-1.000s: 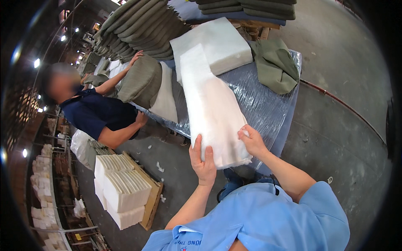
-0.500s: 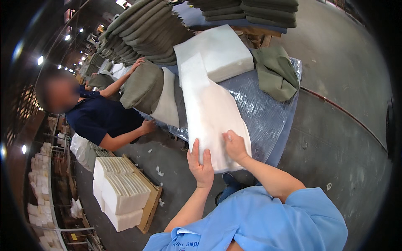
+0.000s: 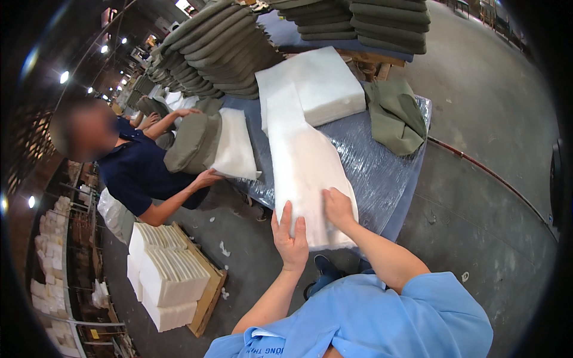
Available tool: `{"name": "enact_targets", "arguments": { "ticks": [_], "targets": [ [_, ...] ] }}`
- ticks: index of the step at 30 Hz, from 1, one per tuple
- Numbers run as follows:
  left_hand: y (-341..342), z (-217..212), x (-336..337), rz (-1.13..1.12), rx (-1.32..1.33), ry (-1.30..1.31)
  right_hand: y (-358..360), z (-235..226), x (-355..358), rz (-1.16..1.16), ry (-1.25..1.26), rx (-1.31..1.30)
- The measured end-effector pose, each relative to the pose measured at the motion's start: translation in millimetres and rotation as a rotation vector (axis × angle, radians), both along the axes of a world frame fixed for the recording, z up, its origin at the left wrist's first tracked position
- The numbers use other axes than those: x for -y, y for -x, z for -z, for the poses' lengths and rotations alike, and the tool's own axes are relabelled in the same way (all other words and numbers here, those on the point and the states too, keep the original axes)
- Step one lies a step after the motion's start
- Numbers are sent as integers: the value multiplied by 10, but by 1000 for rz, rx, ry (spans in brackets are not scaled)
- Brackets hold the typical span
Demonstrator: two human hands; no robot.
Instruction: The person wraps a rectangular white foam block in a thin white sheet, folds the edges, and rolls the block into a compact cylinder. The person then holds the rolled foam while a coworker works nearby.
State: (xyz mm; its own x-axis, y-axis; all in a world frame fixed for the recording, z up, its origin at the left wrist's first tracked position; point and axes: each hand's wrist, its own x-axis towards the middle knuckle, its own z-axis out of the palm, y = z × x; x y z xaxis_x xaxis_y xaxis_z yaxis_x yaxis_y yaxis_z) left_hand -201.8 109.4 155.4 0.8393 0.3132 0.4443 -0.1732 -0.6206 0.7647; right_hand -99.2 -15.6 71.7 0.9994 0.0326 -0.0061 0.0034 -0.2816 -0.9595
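Note:
A long white sheet of fluffy batting (image 3: 304, 161) lies lengthwise before me, its far end over a thick white foam-like block (image 3: 334, 89). Its near end hangs at the table's front edge. My left hand (image 3: 291, 241) rests along the sheet's near left edge, fingers stretched and thumb apart. On the right part of the sheet, my right hand (image 3: 339, 207) is closed, its curled fingers against the batting; whatever they hold, if anything, is hidden. Right of the block lies a crumpled olive-green fabric cover (image 3: 397, 116).
The table (image 3: 382, 173) has a shiny plastic wrap. At left a co-worker (image 3: 146, 167) handles an olive cushion (image 3: 194, 140) beside a white pad (image 3: 234, 143). Olive cushions are stacked (image 3: 224, 48) at the back. White pads (image 3: 173, 277) sit on a pallet on the floor.
The co-worker's olive cushion has shifted left and down, showing more of the white pad. My hands stay at the sheet's near end, the right one slightly lower in view.

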Motion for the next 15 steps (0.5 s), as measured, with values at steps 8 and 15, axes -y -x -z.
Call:
{"name": "enact_targets", "arguments": {
  "ticks": [8, 15],
  "targets": [
    [30, -20, 55, 2, -27, -43, 83, -717, -242, -120, -116, 208],
    [6, -79, 155, 21, -7, -70, -240, -21, 56, 100, 24, -10]
  ]
}}
